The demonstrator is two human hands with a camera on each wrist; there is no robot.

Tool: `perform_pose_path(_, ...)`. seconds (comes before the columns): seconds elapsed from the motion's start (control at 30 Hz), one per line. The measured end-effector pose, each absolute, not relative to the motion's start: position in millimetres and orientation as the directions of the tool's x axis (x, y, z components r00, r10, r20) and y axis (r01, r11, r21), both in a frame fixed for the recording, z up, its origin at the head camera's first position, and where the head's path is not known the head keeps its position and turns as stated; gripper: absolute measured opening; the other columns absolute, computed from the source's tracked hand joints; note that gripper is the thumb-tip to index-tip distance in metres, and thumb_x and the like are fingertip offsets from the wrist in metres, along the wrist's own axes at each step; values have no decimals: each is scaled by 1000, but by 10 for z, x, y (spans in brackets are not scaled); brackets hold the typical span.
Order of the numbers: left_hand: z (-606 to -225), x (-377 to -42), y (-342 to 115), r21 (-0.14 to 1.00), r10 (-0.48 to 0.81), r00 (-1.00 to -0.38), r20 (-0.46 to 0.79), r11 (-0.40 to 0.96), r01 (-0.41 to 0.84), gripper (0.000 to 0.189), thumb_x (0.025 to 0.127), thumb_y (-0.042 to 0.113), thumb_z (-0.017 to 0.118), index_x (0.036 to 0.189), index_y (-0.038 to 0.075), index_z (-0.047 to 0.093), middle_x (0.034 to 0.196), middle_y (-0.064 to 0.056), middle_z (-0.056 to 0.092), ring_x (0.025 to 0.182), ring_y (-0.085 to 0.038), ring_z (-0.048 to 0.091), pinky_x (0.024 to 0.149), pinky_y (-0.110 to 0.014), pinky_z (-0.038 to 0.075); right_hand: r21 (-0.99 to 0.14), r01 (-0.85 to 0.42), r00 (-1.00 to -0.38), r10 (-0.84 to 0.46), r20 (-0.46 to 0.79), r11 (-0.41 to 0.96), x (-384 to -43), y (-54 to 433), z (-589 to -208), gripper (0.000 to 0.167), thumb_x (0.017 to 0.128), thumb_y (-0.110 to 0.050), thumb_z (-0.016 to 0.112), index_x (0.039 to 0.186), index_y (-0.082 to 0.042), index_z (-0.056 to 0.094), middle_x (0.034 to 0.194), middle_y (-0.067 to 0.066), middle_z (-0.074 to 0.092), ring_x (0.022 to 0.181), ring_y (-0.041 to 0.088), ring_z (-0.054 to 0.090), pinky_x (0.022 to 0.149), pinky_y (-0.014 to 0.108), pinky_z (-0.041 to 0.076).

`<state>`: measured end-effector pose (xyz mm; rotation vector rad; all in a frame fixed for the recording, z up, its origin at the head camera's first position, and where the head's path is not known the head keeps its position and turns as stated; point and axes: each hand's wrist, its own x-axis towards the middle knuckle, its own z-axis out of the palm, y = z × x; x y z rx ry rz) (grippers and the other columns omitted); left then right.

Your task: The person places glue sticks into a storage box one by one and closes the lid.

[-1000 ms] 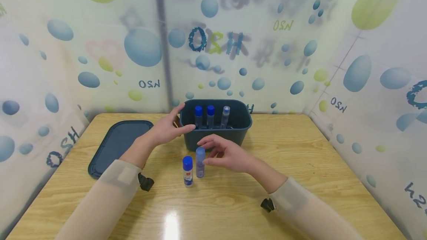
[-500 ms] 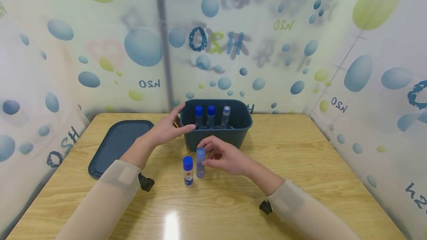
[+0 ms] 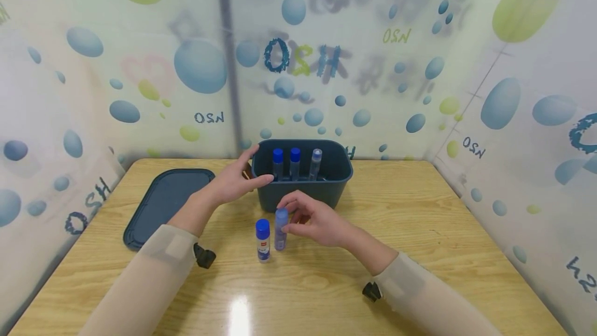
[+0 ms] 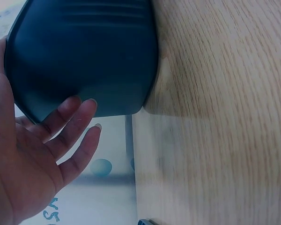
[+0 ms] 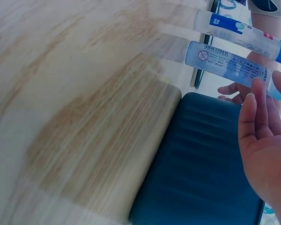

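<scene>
My left hand (image 3: 230,183) holds the left end of a dark blue plastic bin (image 3: 268,197), its thumb over the front rim. In the left wrist view, fingers (image 4: 75,129) lie along the bin's outer end wall. In front of the bin, my right hand (image 3: 322,222) pinches the upper part of an upright translucent bluish glue stick (image 3: 280,240); thumb and fingertips meet it in the right wrist view. A second glue stick (image 3: 263,242), with a bright blue cap and white label, stands beside it on the near left. The bin's inner floor is mostly hidden by its front wall.
Inside the bin stand two blue-capped tubes (image 3: 295,155) and a clear-capped tube (image 3: 316,158). A flat dark blue lid (image 3: 160,206) lies on the wooden table (image 3: 420,211) to the left, beneath my left forearm in this view. Patterned curtains enclose the back and sides.
My right hand has come down slightly toward me at the translucent glue stick, which has shifted a little. The left hand, bin and blue-capped glue stick look the same.
</scene>
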<state>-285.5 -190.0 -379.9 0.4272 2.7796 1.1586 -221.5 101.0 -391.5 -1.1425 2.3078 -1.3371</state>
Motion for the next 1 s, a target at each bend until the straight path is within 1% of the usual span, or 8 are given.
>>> perform_pose_path(0.2,-3802,-2854,-1899,709,291,-957,12,672,214,111,97,74,69,179,31,8,118,-13,67,97,-28,67,81,-39,59,-808,-539,-652,-725,221,238,-2189,1044,-3848,42,104,-7,76,140,-14,56,121,11,74,95,13,70,87,28,61)
perform_pose_path(0.37,-3811,-2874,-1900,709,294,-956,8,673,213,112,97,75,69,179,31,6,119,-14,67,98,-27,67,81,-38,58,-806,-540,-669,-705,235,244,-2163,1088,-3749,45,103,-5,77,142,-15,57,121,10,73,96,15,71,89,28,61)
perform_pose_path(0.6,-3810,-2873,-1899,703,294,-956,4,679,212,113,97,76,69,179,31,6,120,-14,67,98,-27,68,82,-39,58,-784,-569,-673,-689,270,248,-2127,1156,-3603,45,102,-6,78,141,-16,57,117,7,73,90,16,70,83,30,61)
perform_pose_path(0.83,-3802,-2867,-1891,694,287,-958,4,689,209,112,97,76,68,179,31,7,120,-13,66,100,-27,67,82,-38,58,-763,-612,-663,-661,352,208,-2102,1220,-3456,45,101,-1,77,140,-12,58,115,9,69,89,19,70,83,29,62)
perform_pose_path(1.0,-3798,-2866,-1888,698,289,-957,4,685,210,112,97,75,68,179,31,6,119,-13,66,97,-27,67,81,-38,57,-732,-655,-653,-631,420,190,-2110,1255,-3329,46,100,1,77,140,-10,57,109,9,69,86,19,68,80,30,61)
